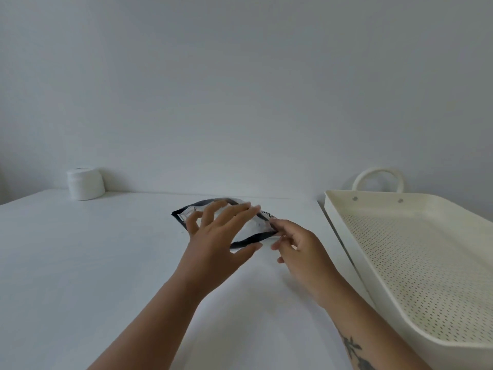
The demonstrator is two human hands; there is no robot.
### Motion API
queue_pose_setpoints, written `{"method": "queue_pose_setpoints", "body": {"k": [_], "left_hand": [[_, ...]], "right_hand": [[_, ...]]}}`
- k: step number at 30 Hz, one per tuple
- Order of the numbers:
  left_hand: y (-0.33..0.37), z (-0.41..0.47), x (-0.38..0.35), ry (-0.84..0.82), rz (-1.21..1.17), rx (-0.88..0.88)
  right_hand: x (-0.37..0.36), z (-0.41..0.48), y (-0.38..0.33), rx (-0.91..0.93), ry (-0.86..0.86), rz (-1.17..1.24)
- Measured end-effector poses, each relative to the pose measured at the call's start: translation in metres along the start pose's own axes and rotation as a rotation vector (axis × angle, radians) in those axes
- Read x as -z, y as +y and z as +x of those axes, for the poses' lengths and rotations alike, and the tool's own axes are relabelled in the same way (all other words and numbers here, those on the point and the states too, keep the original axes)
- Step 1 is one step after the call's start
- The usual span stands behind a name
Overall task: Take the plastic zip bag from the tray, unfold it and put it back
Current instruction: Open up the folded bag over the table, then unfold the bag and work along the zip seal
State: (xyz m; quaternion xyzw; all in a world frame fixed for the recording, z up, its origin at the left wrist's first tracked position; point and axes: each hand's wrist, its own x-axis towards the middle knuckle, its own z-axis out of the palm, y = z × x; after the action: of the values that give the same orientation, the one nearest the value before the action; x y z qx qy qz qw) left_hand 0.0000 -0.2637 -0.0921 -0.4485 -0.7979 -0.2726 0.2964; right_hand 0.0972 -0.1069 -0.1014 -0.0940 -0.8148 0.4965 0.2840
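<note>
Bag (256, 227): clear plastic zip bag with a black border, lying on the table at about 12 o'clock from the person, well outside the tray. Its far edge lifts slightly; whether any fold is left in it cannot be told.
Left hand (216, 237): spread flat with fingers splayed, palm down on top of the bag, pressing its middle; the thumb reaches toward 3 o'clock along the near black edge. It is not clasping anything, only resting open on the plastic.
Right hand (294, 243): at the bag's 3 o'clock corner, thumb and forefinger pinched onto that corner, the other fingers curled loosely under.
Tray (344, 220): cream, perforated floor, raised walls, a loop handle at its far end; it sits at about 2 o'clock, just beside the right forearm, with nothing visible in it.
Table (80, 263): white, plain, carrying bag and tray.
Roll (85, 182): white roll standing upright at 10 o'clock, at the table's far edge against the wall, well apart from the hands.
Right forearm: a dark tattoo shows near the lower frame edge.
</note>
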Motion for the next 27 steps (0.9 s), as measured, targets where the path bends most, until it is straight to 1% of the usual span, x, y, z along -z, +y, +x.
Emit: {"method": "queue_pose_setpoints", "body": {"k": [4,6,10,14,16,18,24,27], "left_hand": [[-0.002,0.000,-0.003,0.023,0.001,0.031],[-0.002,0.000,-0.005,0.025,-0.039,0.046],[-0.001,0.001,-0.001,0.059,-0.302,0.193],[-0.004,0.002,0.008,0.039,-0.463,0.227],[-0.002,0.002,0.011,0.030,-0.484,0.239],[-0.001,0.002,0.014,0.055,-0.474,0.252],[0.002,0.003,0.018,0.232,-0.438,0.269],[-0.001,0.003,0.019,0.259,-0.529,0.376]], "right_hand": [[0.003,0.002,0.008,0.016,0.070,-0.034],[0.003,0.003,0.012,0.033,0.072,-0.060],[0.001,0.006,0.018,0.068,0.073,-0.129],[-0.005,0.009,0.016,0.140,0.125,-0.183],[-0.006,0.008,0.015,0.164,0.165,-0.280],[-0.006,0.008,0.014,0.184,0.221,-0.395],[-0.004,0.007,0.011,0.212,0.247,-0.385],[0.001,0.008,0.013,0.192,0.305,-0.400]]}}
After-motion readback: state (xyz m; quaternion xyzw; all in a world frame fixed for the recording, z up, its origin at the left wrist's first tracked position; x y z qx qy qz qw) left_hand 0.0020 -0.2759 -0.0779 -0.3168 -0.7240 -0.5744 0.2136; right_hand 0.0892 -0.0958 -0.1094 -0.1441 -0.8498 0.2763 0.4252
